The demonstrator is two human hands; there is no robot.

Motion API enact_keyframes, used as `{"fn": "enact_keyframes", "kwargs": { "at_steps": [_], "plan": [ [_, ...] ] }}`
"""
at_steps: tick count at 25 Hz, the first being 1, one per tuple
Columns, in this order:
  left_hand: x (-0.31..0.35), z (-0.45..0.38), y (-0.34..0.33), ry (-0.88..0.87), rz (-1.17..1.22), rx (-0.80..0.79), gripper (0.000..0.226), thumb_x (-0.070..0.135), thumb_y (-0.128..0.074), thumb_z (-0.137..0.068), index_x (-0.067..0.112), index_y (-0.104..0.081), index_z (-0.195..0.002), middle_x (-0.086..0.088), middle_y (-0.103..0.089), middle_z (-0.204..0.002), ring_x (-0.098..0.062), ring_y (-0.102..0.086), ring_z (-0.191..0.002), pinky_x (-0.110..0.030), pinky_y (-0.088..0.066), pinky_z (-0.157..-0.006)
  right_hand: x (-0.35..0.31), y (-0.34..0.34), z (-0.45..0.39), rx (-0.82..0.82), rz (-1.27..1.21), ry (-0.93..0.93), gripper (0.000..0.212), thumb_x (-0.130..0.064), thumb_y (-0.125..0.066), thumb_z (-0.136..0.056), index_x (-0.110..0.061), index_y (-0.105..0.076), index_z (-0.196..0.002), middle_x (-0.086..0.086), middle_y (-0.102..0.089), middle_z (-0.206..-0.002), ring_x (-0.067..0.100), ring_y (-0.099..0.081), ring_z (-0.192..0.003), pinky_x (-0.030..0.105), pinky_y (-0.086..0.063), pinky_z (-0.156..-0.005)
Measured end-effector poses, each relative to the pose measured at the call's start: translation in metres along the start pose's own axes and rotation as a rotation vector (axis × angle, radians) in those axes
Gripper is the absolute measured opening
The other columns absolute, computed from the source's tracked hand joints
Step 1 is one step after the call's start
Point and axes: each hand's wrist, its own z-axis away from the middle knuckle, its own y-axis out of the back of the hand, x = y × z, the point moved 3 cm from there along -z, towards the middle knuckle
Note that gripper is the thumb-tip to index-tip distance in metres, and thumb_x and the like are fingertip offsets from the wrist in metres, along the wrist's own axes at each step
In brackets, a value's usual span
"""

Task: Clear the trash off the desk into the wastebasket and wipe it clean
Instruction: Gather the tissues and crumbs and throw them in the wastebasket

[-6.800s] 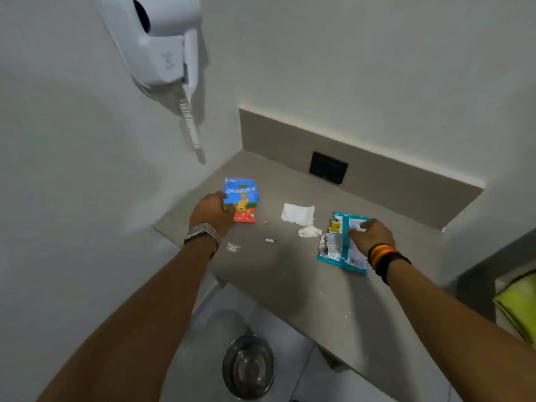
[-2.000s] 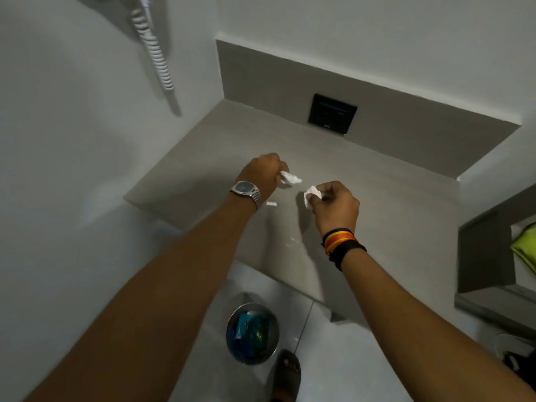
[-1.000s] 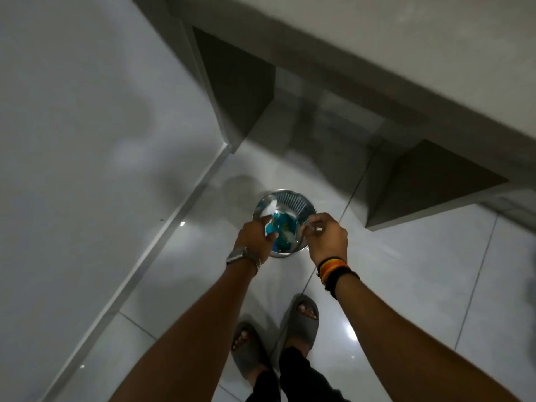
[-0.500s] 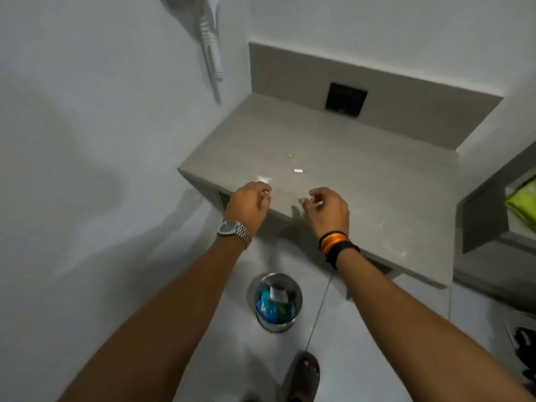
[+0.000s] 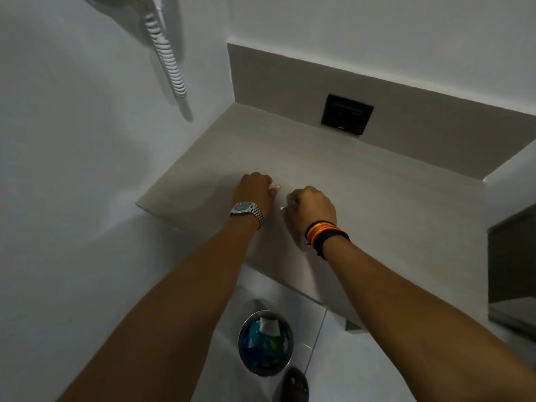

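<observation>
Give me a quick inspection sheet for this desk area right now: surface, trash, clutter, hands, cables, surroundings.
Surface: grey desk mostly bare, no cloth seen.
Job's things: wastebasket on the floor under the desk edge, holding blue wrappers and white tissue; tan crumb beside the left fingers; small white scrap at the right hand.
Clutter: nothing seen.
Hands: left hand and right hand curled on the desk, picking at bits; grip unclear.
Cables: coiled cord hanging on the left wall.
Surroundings: black socket plate, sandalled foot.

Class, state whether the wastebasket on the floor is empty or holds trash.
Holds trash: blue wrappers and white tissue show inside the wastebasket.
</observation>
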Motion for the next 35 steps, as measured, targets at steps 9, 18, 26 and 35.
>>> {"fn": "enact_keyframes", "kwargs": {
  "at_steps": [9, 18, 26, 35],
  "plan": [
    [0.005, -0.012, -0.017, -0.103, -0.135, -0.012, 0.028, 0.023, -0.055, -0.095, 0.002, -0.072, -0.101, -0.017, -0.067, -0.109, -0.036, -0.068, -0.095, -0.038, -0.053, -0.076, -0.007, -0.014, 0.000, 0.021, 0.147, 0.082, 0.027, -0.033, -0.057, -0.090, -0.010, -0.069, -0.098, 0.012, -0.065, -0.099, 0.033, -0.065, -0.086, 0.033, -0.047, -0.069],
    [-0.056, 0.215, 0.015, 0.104, 0.552, 0.052, 0.011, 0.026, -0.073, -0.085, 0.016, -0.071, -0.081, -0.001, -0.074, -0.074, -0.017, -0.070, -0.065, -0.027, -0.057, -0.062, -0.033, -0.014, 0.174, 0.073, -0.597, -0.093, 0.007, -0.020, -0.070, -0.076, -0.019, -0.065, -0.072, -0.002, -0.071, -0.073, 0.019, -0.068, -0.069, 0.034, -0.059, -0.066],
    [-0.172, 0.346, -0.237, 0.594, 0.509, -0.224, 0.011, 0.029, -0.071, -0.079, 0.020, -0.074, -0.084, -0.003, -0.078, -0.082, -0.022, -0.074, -0.073, -0.040, -0.064, -0.068, 0.067, -0.258, 0.257, -0.236, -0.529, -0.561, 0.010, -0.024, -0.069, -0.086, -0.017, -0.076, -0.086, 0.007, -0.077, -0.091, 0.028, -0.071, -0.090, 0.035, -0.059, -0.084],
    [-0.225, 0.380, -0.379, 0.820, 0.467, -0.141, 0.045, 0.038, -0.069, -0.085, 0.026, -0.061, -0.128, -0.007, -0.065, -0.124, -0.026, -0.067, -0.107, -0.045, -0.061, -0.088, 0.153, -0.386, 0.270, -0.267, -0.528, -0.610, 0.015, -0.021, -0.063, -0.089, -0.030, -0.074, -0.086, 0.007, -0.077, -0.100, 0.033, -0.072, -0.094, 0.035, -0.059, -0.087]
  ]
}}
